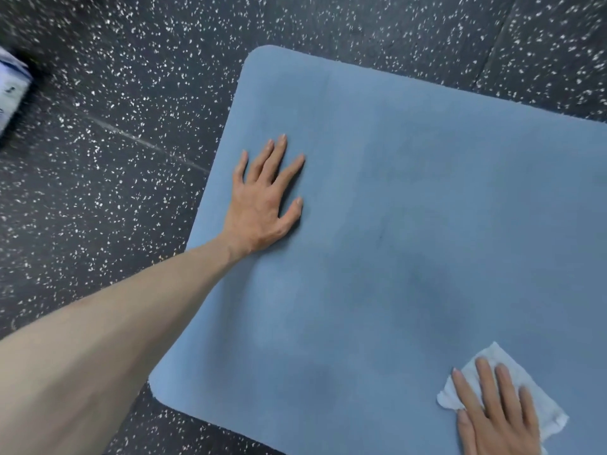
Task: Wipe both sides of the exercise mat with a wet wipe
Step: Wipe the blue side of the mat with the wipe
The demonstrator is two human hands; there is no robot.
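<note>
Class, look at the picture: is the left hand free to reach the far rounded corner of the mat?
Probably yes. The left hand lies flat on the mat, and only bare mat lies between it and the far corner.

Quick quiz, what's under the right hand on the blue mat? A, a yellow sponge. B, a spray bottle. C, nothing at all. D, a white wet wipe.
D: the right hand lies with straight fingers pressing a crumpled white wet wipe onto the blue mat.
</note>
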